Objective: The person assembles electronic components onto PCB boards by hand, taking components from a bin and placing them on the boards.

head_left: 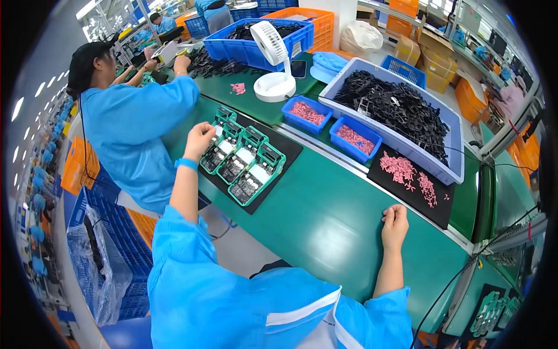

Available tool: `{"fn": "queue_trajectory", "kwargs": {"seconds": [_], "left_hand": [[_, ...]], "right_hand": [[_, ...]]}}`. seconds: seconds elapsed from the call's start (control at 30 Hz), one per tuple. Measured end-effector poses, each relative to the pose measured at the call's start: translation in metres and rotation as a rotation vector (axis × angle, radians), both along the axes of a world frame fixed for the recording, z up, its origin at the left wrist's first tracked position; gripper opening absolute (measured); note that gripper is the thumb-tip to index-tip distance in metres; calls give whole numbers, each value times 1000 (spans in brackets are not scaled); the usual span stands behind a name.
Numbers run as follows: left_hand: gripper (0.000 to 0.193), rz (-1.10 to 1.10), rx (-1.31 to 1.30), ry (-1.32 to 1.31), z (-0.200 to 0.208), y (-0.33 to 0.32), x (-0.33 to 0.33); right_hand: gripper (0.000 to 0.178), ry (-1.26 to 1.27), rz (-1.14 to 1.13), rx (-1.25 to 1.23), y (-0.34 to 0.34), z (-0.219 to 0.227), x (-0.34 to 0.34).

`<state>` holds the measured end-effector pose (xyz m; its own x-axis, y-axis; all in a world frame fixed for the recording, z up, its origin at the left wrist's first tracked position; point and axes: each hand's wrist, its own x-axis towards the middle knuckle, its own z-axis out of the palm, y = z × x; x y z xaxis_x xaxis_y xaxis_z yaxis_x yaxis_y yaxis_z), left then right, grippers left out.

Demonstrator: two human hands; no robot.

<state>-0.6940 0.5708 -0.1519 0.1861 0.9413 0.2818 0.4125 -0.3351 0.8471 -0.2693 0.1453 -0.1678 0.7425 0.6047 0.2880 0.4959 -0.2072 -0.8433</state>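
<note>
Three green frames (253, 137) sit in a row on a black mat (289, 150), on the green tabletop (331, 227), in front of you and to your left. In the head view, white and black bits show inside them. Your left hand (200, 141) is at the far left frame, so a soft touch there seems best: a hard push could make the whole row slide on its mat. Try to hold the frames by the edge and keep your sleeve off the bits inside. Take just one small pink piece at a time if you need one from the pile (398, 168), as they look easy to drop.

Your left arm reaches forward, with a blue band (186, 163) on the wrist. Its fingers are bent and close together; I can't tell if they pinch anything. Your right hand (396, 228) is over the bare green part, near the pile but apart from it. Its fingers curl in loosely, almost closed, and I can't tell if something tiny is inside.
</note>
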Motion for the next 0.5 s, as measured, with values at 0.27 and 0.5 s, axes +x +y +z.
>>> {"fn": "queue_trajectory", "kwargs": {"seconds": [0.27,0.5], "left_hand": [[11,-129,-475,42,-22,71,3],[5,-224,-542,157,-8,55,9]], "right_hand": [[5,-53,-70,-79,2,0,-1],[5,-46,-93,-105,1,5,-2]]}}
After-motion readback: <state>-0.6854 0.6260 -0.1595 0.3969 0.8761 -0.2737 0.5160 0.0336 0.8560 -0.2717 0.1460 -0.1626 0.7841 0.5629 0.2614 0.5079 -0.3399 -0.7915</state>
